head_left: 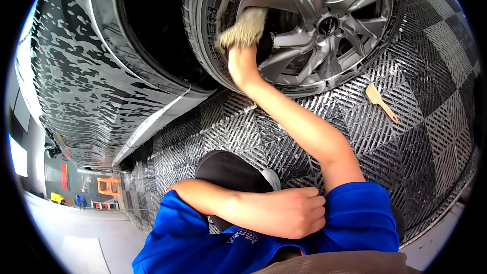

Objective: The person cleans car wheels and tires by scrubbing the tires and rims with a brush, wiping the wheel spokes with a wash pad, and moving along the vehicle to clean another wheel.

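A pale, shaggy wash mitt (pixel 246 29) covers my right hand (pixel 243 56) and presses on the inner rim between the spokes of a grey alloy wheel (pixel 309 5). The fingers inside are hidden by the mitt. Around the rim, the black tyre (pixel 203 25) looks wet, with some foam on it. My left arm lies across my body. The left hand (pixel 299 213) is closed in a fist against my right upper arm and sleeve, with nothing seen sticking out of it.
A car body panel (pixel 91 71) streaked with foam rises on the left. On the wet tiled grating floor (pixel 324 116) lies a tan brush or scraper (pixel 380 102), right of the wheel. An orange stool (pixel 108 186) stands far back on the left.
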{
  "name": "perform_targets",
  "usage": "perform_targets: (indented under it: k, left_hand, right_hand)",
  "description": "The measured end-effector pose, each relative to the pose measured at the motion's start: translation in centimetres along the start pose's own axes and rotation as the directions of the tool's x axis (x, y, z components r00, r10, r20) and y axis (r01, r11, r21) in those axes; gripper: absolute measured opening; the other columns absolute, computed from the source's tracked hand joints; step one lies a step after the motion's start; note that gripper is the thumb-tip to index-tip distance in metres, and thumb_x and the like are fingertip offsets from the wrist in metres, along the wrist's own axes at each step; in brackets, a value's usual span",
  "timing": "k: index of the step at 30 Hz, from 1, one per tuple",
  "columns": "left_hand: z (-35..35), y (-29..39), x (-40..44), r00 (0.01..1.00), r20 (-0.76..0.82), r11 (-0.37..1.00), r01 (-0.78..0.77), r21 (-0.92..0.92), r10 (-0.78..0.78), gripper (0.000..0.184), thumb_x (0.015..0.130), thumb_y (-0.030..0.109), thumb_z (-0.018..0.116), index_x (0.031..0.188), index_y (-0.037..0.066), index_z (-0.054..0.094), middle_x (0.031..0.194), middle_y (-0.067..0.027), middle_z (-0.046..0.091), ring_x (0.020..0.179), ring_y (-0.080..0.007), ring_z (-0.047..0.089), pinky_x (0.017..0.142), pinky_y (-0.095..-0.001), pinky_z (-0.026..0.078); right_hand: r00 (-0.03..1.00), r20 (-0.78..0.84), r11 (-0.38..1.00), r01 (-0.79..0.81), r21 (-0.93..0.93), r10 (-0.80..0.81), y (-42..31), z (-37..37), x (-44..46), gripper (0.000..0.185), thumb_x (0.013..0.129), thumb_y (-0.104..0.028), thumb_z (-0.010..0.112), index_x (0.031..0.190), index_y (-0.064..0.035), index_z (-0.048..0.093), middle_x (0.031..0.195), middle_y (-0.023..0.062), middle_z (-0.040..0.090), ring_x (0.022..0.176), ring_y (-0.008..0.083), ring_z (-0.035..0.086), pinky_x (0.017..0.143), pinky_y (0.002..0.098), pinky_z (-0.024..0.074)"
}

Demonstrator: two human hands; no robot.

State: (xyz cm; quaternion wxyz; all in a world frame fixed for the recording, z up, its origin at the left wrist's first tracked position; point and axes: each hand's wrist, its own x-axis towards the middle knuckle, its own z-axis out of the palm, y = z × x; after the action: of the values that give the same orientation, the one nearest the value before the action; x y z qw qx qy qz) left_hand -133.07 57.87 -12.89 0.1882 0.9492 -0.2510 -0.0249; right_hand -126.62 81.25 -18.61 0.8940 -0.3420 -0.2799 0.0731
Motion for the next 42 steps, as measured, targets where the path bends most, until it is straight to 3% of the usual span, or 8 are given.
perform_targets:
  k: [4, 6, 10, 16, 24, 28, 34, 42]
  left_hand:
    - [0.5, 0.3, 0.2, 1.000, 0.000, 0.999, 0.014, -0.040, -0.014, 0.016, 0.070, 0.017, 0.058, 0.077, 0.002, 0.055, 0.075, -0.0055, 0.050, 0.073, -0.0213, 0.049, 0.067, -0.0299, 0.039]
    - [0.7, 0.2, 0.1, 1.000, -0.001, 0.999, 0.007, -0.048, -0.007, 0.017, 0.070, 0.017, 0.058, 0.077, 0.002, 0.057, 0.076, -0.0062, 0.051, 0.074, -0.0221, 0.050, 0.071, -0.0313, 0.041]
    - [2.4, -0.3, 0.4, 1.000, 0.001, 0.996, -0.029, -0.084, 0.029, 0.018, 0.073, 0.017, 0.058, 0.081, 0.001, 0.060, 0.080, -0.0090, 0.055, 0.081, -0.0252, 0.054, 0.089, -0.0384, 0.045]
    - [2.1, 0.1, 0.5, 0.999, 0.040, 1.000, -0.027, -0.012, 0.028, 0.020, 0.075, 0.016, 0.057, 0.085, 0.000, 0.062, 0.084, -0.0105, 0.059, 0.088, -0.0276, 0.058, 0.105, -0.0494, 0.039]
    - [1.5, -0.5, 1.1, 0.995, 0.083, 0.998, -0.056, 0.015, 0.054, 0.023, 0.075, 0.015, 0.057, 0.090, -0.002, 0.063, 0.086, -0.0104, 0.061, 0.091, -0.0272, 0.059, 0.107, -0.0484, 0.038]
    - [1.7, -1.2, 2.4, 0.992, 0.073, 0.992, -0.110, 0.068, 0.105, 0.015, 0.076, 0.016, 0.056, 0.080, 0.002, 0.061, 0.079, -0.0066, 0.058, 0.085, -0.0234, 0.057, 0.104, -0.0426, 0.040]
    - [2.4, -1.3, 2.0, 0.989, 0.139, 0.999, 0.037, 0.022, -0.039, 0.030, 0.081, 0.016, 0.060, 0.103, -0.002, 0.064, 0.094, -0.0123, 0.063, 0.102, -0.0244, 0.061, 0.107, -0.0452, 0.040]
    - [2.5, -2.3, 2.7, 0.985, 0.173, 1.000, 0.025, 0.009, -0.026, 0.035, 0.081, 0.017, 0.061, 0.109, -0.003, 0.064, 0.098, -0.0129, 0.063, 0.103, -0.0243, 0.061, 0.108, -0.0443, 0.039]
  right_hand:
    - [0.732, 0.244, 0.700, -0.681, 0.217, 0.637, 0.1, -0.9, 3.1, 0.017, 0.083, -0.001, 0.049, 0.088, 0.0055, 0.063, 0.079, 0.0218, 0.065, 0.078, 0.0353, 0.065, 0.071, 0.0441, 0.0504]
    - [0.993, 0.103, 0.992, -0.049, -0.114, 0.060, 0.9, -1.2, 1.0, 0.017, 0.081, -0.002, 0.051, 0.087, 0.0077, 0.064, 0.088, 0.0291, 0.065, 0.092, 0.0383, 0.064, 0.081, 0.0485, 0.0488]
    - [0.761, 0.642, 0.413, 0.615, -0.671, -0.091, 3.9, -7.3, -0.8, 0.035, 0.076, -0.016, 0.060, 0.105, 0.0014, 0.066, 0.116, 0.0238, 0.062, 0.119, 0.0422, 0.051, 0.112, 0.0568, 0.0250]
    - [0.508, 0.767, 0.310, 0.858, -0.410, -0.393, 6.7, -17.2, 7.7, 0.039, 0.069, -0.017, 0.067, 0.104, 0.0011, 0.064, 0.110, 0.0151, 0.062, 0.112, 0.0323, 0.057, 0.108, 0.0444, 0.0410]
    - [0.866, 0.424, 0.591, 0.493, -0.638, -0.264, 3.3, -7.9, -0.1, 0.032, 0.066, -0.014, 0.064, 0.092, 0.0043, 0.064, 0.112, 0.0172, 0.061, 0.117, 0.0342, 0.051, 0.108, 0.0532, 0.0322]
    - [0.644, 0.641, 0.471, 0.757, -0.453, -0.418, 5.4, -13.5, 1.8, 0.020, 0.075, -0.007, 0.059, 0.094, -0.0007, 0.064, 0.122, 0.0124, 0.061, 0.125, 0.0290, 0.052, 0.107, 0.0433, 0.0390]
    - [0.988, 0.151, 0.855, 0.106, -0.508, -0.032, 9.7, -20.9, -1.6, 0.034, 0.082, -0.004, 0.060, 0.115, -0.0007, 0.060, 0.126, 0.0195, 0.059, 0.117, 0.0406, 0.054, 0.099, 0.0443, 0.0446]
    - [0.907, -0.302, 0.893, 0.146, -0.426, -0.293, 4.2, -19.1, 14.5, 0.026, 0.083, -0.001, 0.048, 0.106, 0.0005, 0.060, 0.123, 0.0201, 0.055, 0.116, 0.0388, 0.050, 0.102, 0.0487, 0.0373]
